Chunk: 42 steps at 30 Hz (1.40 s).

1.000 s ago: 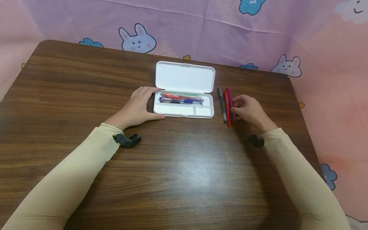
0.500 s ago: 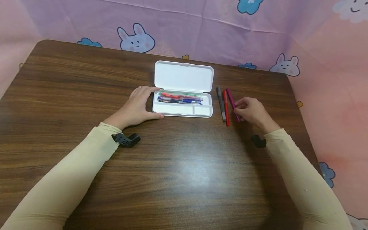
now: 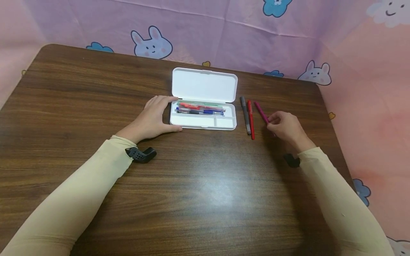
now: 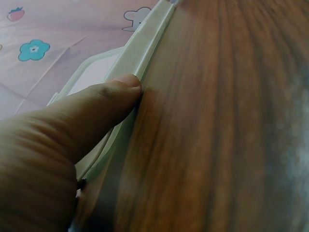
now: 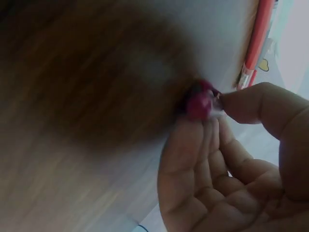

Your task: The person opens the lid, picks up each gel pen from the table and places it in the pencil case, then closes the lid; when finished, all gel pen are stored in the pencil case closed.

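A white pencil case [image 3: 203, 122] lies with its lid raised on the table. My left hand [image 3: 150, 119] spans its left end, the thumb on the front edge and a fingertip at the back corner near the hinge. In the left wrist view the thumb [image 4: 111, 94] presses the case's side wall [image 4: 145, 43]. My right hand [image 3: 285, 128] pinches a magenta pen [image 3: 261, 112] by its near end, between thumb and fingers; the right wrist view shows the pen's end [image 5: 199, 105] close up. A red pen [image 3: 251, 119] and a grey pen [image 3: 245, 115] lie side by side left of it.
Several pens [image 3: 201, 109] sit in the long back compartment of the case. The brown wooden table [image 3: 192, 192] ends at the back against a patterned curtain [image 3: 205, 32]. Another curtain side hangs along the right edge.
My right hand has drawn the magenta pen rightward, away from the red pen, and its near end has swung right. My left hand has stayed on the pencil case.
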{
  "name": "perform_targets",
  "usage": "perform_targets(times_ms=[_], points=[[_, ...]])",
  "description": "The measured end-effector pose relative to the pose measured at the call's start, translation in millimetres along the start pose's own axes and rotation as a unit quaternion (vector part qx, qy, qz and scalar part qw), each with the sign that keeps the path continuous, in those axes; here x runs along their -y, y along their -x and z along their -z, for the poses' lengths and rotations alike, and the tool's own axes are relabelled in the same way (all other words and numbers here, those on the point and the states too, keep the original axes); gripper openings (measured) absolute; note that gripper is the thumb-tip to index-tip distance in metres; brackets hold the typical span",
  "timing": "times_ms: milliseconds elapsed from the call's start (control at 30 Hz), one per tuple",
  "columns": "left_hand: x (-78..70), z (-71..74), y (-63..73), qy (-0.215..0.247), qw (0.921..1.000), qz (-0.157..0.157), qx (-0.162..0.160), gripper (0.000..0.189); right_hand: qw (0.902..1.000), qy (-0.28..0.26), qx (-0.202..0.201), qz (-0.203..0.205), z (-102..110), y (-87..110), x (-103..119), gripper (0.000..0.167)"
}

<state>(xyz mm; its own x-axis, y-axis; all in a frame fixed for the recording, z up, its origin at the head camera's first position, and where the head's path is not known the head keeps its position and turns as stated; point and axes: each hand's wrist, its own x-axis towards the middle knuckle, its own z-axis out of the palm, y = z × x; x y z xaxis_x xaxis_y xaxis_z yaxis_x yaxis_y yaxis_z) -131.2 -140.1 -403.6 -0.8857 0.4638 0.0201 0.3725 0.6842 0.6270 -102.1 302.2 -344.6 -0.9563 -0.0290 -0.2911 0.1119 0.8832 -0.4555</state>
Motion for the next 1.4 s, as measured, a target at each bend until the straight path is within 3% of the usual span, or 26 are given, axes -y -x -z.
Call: perform_targets(times_ms=[200, 400, 633, 833, 1000, 1133, 1400], points=[[0.6, -0.5, -0.6, -0.001, 1.0, -0.003, 0.0, 0.103, 0.9958, 0.016, -0.08, 0.043, 0.0, 5.1, 4.5, 0.024], [1.1, -1.2, -1.2, -0.004, 1.0, -0.003, -0.002, 0.104, 0.9848, 0.023, -0.125, 0.119, -5.6, 1.2, 35.2, 0.021], [1.7, -0.2, 0.9, 0.0, 1.0, 0.002, 0.002, 0.103, 0.9697, 0.062, -0.109, 0.21, -24.8, -9.8, 82.1, 0.019], [-0.7, 0.4, 1.7, 0.008, 0.9999, 0.005, 0.006, 0.102, 0.9365, 0.134, -0.1, 0.308, -44.0, -20.7, 118.5, 0.021], [-0.4, -1.1, 0.1, 0.007, 1.0, 0.0, 0.003, 0.102, 0.9182, 0.178, -0.084, 0.344, -55.5, -31.6, 138.3, 0.021], [0.2, -2.4, -0.6, 0.006, 1.0, -0.004, 0.0, 0.102, 0.9136, 0.198, -0.068, 0.349, -60.5, -38.4, 145.8, 0.021], [0.3, -0.3, 1.7, 0.009, 1.0, 0.004, 0.0, 0.102, 0.9133, 0.211, -0.047, 0.345, -68.5, -44.5, 151.1, 0.023]])
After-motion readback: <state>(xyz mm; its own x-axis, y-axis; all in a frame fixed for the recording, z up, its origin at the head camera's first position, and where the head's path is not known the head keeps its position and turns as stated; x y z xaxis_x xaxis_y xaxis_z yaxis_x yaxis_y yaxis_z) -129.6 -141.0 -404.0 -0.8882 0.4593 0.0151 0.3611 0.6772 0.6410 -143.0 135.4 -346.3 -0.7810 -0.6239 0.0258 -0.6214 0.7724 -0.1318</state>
